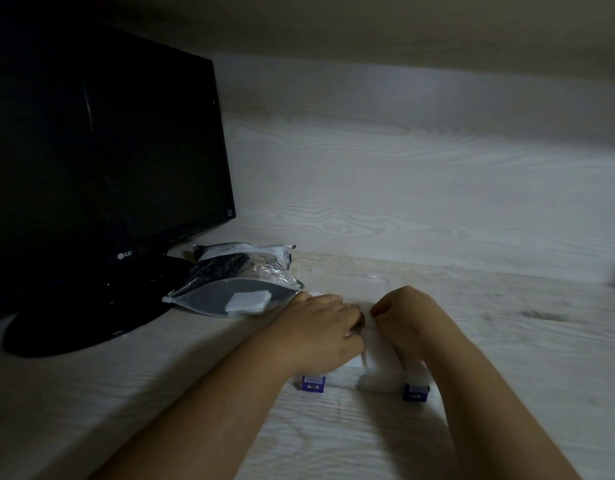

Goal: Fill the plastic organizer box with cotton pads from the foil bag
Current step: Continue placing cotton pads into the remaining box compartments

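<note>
A clear plastic organizer box [368, 385] with two blue latches lies on the desk, mostly hidden under my hands. My left hand [320, 329] and my right hand [408, 318] meet over it, fingers curled down onto a white stack of cotton pads [378, 355] between them. The foil bag [230, 282] lies to the left of my left hand with its mouth open. A few white cotton pads [248, 302] show inside that opening.
A black monitor [102, 161] on a round stand [77, 320] fills the left side, just behind the bag. The pale wood-grain desk [507, 358] meets a wall of the same finish at the back. The light is dim.
</note>
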Available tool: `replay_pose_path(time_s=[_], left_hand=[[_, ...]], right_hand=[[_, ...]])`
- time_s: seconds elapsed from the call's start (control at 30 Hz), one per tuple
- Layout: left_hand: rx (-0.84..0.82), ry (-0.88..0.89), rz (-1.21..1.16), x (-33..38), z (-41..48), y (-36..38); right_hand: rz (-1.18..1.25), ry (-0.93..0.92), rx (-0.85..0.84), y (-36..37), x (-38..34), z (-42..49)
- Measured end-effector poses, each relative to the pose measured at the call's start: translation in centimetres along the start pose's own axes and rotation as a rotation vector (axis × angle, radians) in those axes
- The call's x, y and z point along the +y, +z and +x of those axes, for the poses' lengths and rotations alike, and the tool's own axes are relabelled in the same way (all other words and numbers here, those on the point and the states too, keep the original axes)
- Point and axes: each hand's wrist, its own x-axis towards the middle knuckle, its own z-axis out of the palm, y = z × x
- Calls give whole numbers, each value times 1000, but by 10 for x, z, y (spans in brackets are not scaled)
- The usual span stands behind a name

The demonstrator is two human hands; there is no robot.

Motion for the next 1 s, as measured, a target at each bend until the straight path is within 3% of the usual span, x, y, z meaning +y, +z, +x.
replay_pose_path(time_s=[0.17, 0.3, 0.5, 0.73, 0.87, 1.0], left_hand=[[134, 37, -129, -4, 0, -1], [255, -55, -537, -14, -7, -8], [480, -350, -435, -40, -19, -16], [351, -565, -212, -72, -33, -18], [215, -602, -144, -84, -38, -16], [218, -605, -161, -90, -37, -11]], right_hand=[[92, -40, 141, 4, 4, -2], [113, -105, 195, -1, 2, -7], [265, -245, 388, 8, 5, -8], [271, -334, 380, 13, 0, -8], [282, -351, 377, 15, 1, -6], [297, -361, 368, 17, 3, -5]])
